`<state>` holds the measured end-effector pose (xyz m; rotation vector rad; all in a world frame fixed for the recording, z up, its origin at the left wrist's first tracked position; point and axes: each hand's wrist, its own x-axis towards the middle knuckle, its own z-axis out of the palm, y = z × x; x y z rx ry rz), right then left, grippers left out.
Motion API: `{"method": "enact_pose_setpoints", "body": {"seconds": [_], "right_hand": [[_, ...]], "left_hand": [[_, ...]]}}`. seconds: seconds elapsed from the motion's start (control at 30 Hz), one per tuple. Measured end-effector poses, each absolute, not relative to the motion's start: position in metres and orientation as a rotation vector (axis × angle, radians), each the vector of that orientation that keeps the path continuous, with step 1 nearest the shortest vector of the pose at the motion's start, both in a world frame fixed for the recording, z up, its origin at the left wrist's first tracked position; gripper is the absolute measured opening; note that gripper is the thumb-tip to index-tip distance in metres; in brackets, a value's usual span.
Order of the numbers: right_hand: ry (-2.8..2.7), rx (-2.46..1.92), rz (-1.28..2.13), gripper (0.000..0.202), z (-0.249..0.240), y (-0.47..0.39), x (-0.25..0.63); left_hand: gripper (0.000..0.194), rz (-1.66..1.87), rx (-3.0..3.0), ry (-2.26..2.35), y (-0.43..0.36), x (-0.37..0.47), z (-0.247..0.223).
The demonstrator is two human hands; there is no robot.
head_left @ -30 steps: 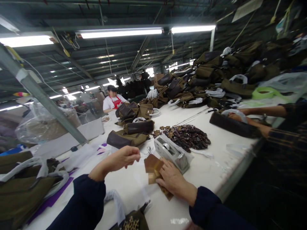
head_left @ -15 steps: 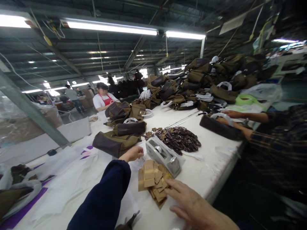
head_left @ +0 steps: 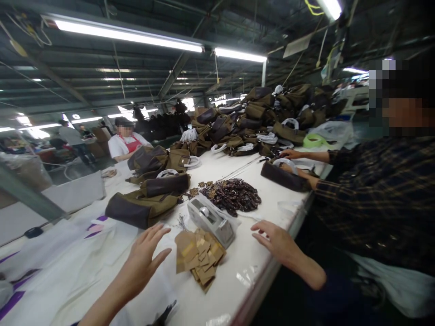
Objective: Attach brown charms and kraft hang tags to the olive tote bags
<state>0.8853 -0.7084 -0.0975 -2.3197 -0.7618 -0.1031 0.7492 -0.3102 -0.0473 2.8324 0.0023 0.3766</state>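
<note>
Olive and brown bags [head_left: 144, 206] lie along the left part of the desk [head_left: 231, 276], at least three of them, some with pale wrapped handles; what they hold is hidden. A heap of similar bags [head_left: 251, 115], too many and too overlapped to count, covers the far end. One more, a dark bag [head_left: 283, 176], lies at the right edge under the hands of a person in a plaid shirt [head_left: 380, 181]. Beyond the desk's left edge, a clear plastic sack [head_left: 29, 170] wraps something brown. One grey tape dispenser [head_left: 210, 222] stands near the middle, tilted in view, with one roll set in it.

The cardboard pieces [head_left: 200, 258], well over ten, lie in a loose, overlapping pile just on the near side of the dispenser, between the two hands. The left hand [head_left: 146, 253] is open, thumb apart from the fingers, left of the pile. The right hand [head_left: 277, 240] is also open, fingers slightly bent, by the desk's right edge.

Behind the dispenser is one mound of dark brown pieces [head_left: 239, 197], uncountable, with several tan flower-shaped pieces [head_left: 209, 190] at its left side. One green roll [head_left: 314, 140] rests near the far right corner. One person in a red apron [head_left: 129, 142] is at the far left edge.
</note>
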Motion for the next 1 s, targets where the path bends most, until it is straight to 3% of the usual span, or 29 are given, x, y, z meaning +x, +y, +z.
{"method": "enact_pose_setpoints", "body": {"seconds": [0.23,0.4,0.67,1.0], "right_hand": [[-0.622,-2.387,-0.289,0.025,-0.11,-0.718,0.92],[-0.685,-2.307,-0.177,0.027,-0.109,-0.719,0.906],[-0.703,-2.211,-0.07,0.026,-0.129,-0.716,0.867],[-0.579,-2.223,-0.16,0.025,-0.125,-0.747,0.873]], "left_hand": [[0.045,0.492,2.977,0.21,-0.308,0.705,-0.052],[0.03,0.165,2.827,0.338,-0.323,0.695,-0.047],[0.013,-0.063,2.813,0.556,-0.356,0.724,-0.091],[0.03,0.323,3.116,0.313,-0.336,0.752,-0.001]]}}
